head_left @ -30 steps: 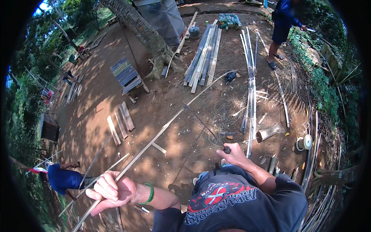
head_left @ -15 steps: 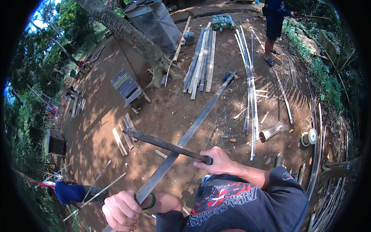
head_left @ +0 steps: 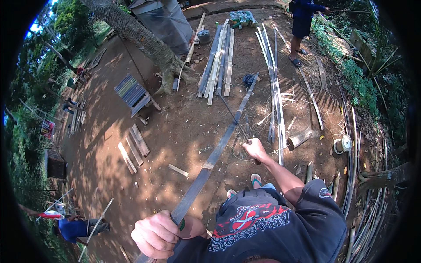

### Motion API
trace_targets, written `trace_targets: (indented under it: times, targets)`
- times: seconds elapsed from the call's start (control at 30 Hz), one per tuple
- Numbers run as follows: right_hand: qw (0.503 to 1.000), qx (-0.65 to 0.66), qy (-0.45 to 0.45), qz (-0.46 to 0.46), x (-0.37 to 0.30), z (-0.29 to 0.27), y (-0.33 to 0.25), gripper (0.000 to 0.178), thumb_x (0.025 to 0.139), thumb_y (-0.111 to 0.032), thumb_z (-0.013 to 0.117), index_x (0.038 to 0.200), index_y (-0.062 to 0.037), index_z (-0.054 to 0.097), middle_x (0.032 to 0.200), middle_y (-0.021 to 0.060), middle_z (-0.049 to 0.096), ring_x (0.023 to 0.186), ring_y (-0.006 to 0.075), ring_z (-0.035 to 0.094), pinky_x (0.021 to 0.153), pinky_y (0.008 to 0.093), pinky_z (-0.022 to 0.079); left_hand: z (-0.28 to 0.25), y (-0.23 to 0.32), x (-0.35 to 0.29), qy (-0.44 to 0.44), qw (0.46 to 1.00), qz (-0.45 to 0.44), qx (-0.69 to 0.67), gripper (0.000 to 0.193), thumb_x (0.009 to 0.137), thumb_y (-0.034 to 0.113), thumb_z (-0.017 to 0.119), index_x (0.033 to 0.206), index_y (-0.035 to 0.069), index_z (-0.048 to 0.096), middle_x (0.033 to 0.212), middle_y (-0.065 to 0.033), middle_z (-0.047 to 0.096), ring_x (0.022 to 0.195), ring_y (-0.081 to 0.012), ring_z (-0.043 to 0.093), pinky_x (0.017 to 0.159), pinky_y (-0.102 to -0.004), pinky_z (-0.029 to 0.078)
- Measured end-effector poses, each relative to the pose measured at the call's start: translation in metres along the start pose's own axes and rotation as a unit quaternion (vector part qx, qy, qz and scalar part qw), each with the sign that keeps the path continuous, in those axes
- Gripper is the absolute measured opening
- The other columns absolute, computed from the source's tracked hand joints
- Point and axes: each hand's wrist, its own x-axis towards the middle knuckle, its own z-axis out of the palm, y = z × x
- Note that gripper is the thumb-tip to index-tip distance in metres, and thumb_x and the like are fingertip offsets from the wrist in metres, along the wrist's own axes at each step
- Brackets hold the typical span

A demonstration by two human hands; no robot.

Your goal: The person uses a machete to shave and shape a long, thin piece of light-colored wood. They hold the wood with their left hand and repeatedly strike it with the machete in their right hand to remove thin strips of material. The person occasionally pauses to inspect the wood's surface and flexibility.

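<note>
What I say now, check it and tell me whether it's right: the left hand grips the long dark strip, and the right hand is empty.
Not quite: the right hand is not empty. The head view shows it holding a long-bladed knife. The left hand does grip the long dark strip, as you said.
</note>
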Motion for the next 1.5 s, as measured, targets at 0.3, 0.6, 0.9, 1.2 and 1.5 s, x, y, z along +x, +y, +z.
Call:
trace_targets:
  times: [0.3,0.6,0.9,1.2,1.5]
  targets:
    - [0.996,0.037,-0.004,-0.079,-0.015,0.046,0.014,0.030,0.075,-0.025,0.064,0.068,0.0037,0.058,0.055,0.0184,0.054,0.049,0.0264,0.047,0.053,0.0405,0.041,-0.026,0.042,-0.019,0.034,0.999,0.008,0.038,0.045,0.092,0.025,0.068,0.059,-0.004,0.060,0.046,-0.0064,0.050,0.035,-0.0154,0.050,0.035,-0.0251,0.037]
    - [0.904,-0.202,0.035,0.375,-0.084,-0.075,0.261,0.045,0.075,-0.025,0.058,0.106,0.0057,0.068,0.115,0.0239,0.067,0.112,0.0361,0.063,0.094,0.0405,0.050,-0.034,0.072,-0.069,0.270,0.914,0.039,0.299,0.055,0.089,0.062,0.055,0.065,0.013,0.046,0.050,0.0062,0.039,0.042,-0.0059,0.040,0.048,-0.0196,0.030]
    - [0.818,-0.251,-0.071,0.512,-0.230,-0.064,0.379,0.026,0.072,-0.022,0.060,0.081,-0.0010,0.072,0.078,0.0146,0.069,0.083,0.0250,0.070,0.074,0.0364,0.054,-0.031,0.086,-0.100,0.543,0.727,0.080,0.412,0.060,0.096,0.065,0.038,0.065,0.015,0.028,0.055,0.0040,0.023,0.046,-0.0083,0.023,0.048,-0.0235,0.021]
    - [0.904,-0.231,-0.058,0.355,-0.037,-0.019,0.302,0.025,0.072,-0.024,0.065,0.074,-0.0002,0.073,0.073,0.0136,0.070,0.065,0.0248,0.069,0.063,0.0378,0.054,-0.006,0.097,-0.131,0.603,0.705,0.051,0.371,0.056,0.101,0.055,0.040,0.064,0.014,0.030,0.050,0.0022,0.024,0.043,-0.0090,0.025,0.046,-0.0232,0.021]
    - [0.978,-0.022,0.028,0.205,0.107,-0.012,0.167,0.035,0.074,-0.027,0.070,0.081,0.0078,0.068,0.075,0.0178,0.068,0.067,0.0280,0.067,0.063,0.0392,0.051,0.043,0.126,-0.150,0.614,0.682,0.052,0.393,0.055,0.103,0.050,0.034,0.062,0.014,0.031,0.048,0.0024,0.021,0.043,-0.0097,0.020,0.048,-0.0250,0.020]
